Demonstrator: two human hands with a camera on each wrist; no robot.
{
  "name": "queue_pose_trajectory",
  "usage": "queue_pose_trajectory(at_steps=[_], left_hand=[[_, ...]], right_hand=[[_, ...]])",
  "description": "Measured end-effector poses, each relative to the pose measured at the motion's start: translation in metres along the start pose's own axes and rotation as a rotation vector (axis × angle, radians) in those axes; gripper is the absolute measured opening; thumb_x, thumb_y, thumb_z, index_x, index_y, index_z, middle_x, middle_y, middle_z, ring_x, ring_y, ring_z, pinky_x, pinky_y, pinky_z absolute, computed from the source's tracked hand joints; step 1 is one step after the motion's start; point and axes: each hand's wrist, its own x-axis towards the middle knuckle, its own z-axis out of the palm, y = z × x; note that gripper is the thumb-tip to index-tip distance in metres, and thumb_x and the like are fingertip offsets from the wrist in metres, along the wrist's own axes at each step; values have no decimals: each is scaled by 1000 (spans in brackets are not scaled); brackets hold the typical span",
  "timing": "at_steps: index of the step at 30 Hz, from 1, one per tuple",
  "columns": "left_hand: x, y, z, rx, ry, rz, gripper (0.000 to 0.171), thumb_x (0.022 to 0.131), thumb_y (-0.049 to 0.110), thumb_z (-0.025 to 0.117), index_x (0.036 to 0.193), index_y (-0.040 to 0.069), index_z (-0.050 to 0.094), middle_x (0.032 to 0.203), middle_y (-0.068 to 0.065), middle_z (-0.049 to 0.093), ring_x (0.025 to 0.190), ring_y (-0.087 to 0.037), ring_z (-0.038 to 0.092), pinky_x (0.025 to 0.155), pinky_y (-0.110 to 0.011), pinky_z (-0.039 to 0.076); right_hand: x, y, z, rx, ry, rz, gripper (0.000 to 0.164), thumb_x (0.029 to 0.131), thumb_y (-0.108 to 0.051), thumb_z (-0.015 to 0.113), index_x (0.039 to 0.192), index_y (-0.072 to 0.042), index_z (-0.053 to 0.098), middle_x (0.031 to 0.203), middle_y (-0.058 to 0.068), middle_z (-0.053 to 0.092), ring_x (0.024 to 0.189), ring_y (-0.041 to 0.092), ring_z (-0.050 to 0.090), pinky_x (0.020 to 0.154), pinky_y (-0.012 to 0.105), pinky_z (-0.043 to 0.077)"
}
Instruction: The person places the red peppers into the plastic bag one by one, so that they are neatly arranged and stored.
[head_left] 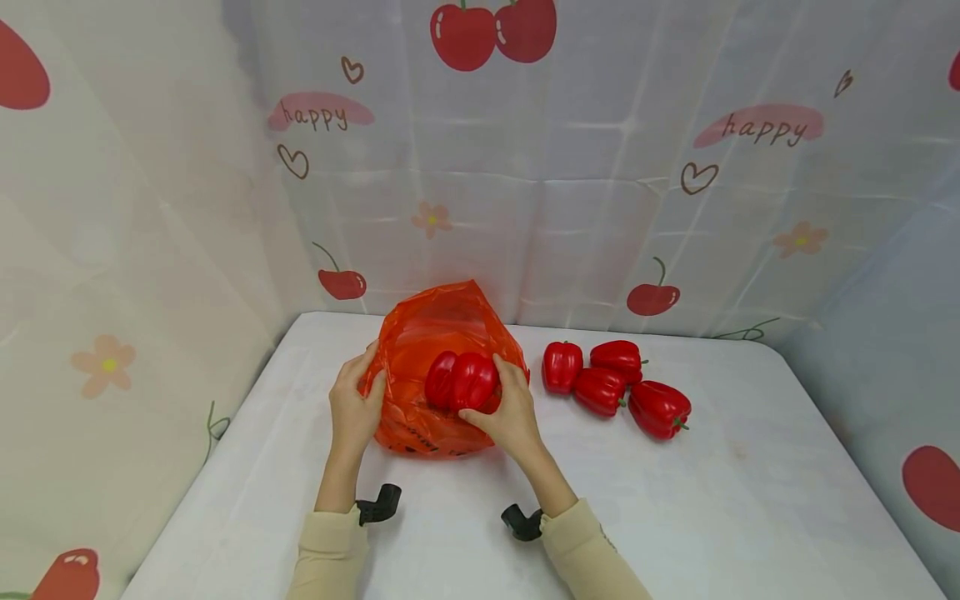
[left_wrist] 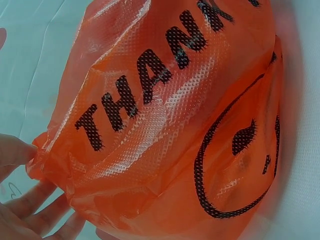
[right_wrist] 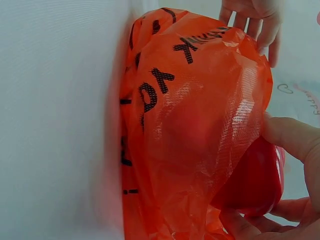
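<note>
While the left hand [head_left: 356, 408] pinches a "THANK" bag [left_wrist: 145, 130], the right hand [head_left: 513, 414] grips a pepper [head_left: 474, 381].

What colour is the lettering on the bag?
Black lettering on the orange bag; the left wrist view shows it best.

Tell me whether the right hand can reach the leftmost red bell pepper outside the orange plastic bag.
Probably yes: the leftmost pepper lies unobstructed, but the right hand must release the gripped pepper.
</note>
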Motion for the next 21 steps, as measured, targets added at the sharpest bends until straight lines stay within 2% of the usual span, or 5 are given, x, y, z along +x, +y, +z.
queue_pose_trajectory(at_steps=[6, 21], left_hand=[[0, 0, 1, 3, 1, 2, 48, 95, 2, 57, 141, 13, 53, 131, -17, 57, 125, -33, 52, 107, -52, 44], [-1, 1, 1, 13, 9, 20, 46, 94, 2, 58, 140, 10, 55, 130, -19, 58, 124, -35, 53, 107, -52, 44]], right_hand=[[1, 4, 2, 2, -3, 6, 93, 74, -23, 85, 150, -7, 35, 146, 15, 41, 132, 36, 42, 97, 57, 50], [0, 10, 4, -8, 2, 22, 92, 74, -21, 85, 150, -8, 35, 145, 15, 41, 133, 37, 42, 95, 57, 51]])
